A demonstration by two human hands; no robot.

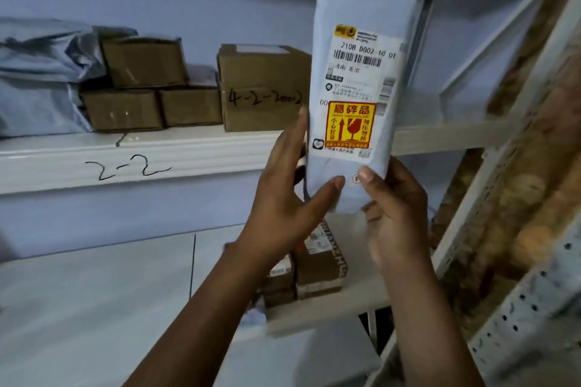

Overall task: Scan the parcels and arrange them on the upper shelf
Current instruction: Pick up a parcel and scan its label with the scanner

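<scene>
Both grips were closed on one tall grey-white parcel [361,78], held upright in front of the shelving. The left hand [283,198] clasped the parcel's lower left edge, its fingers stretched up along the side and its thumb pressed across the front near the bottom. The right hand [396,217] held the lower right corner, thumb on the front face just beside the left thumb, the other fingers hidden behind the wrapping. The parcel's front faced the camera, showing a white shipping label [361,72] with a barcode and, below it, a yellow and red fragile sticker [351,126].

Behind and left of the parcel ran the upper shelf [132,160], its white front edge marked "2-2" by hand. On it stood several cardboard boxes [188,85], stacked two high, the one nearest the parcel bearing handwritten figures, and further left lay grey plastic mailer bags [41,72]. Below the hands, on a lower shelf [94,308], sat more small boxes [317,270], partly hidden by the wrists. A white perforated shelf upright [515,317] rose on the right.
</scene>
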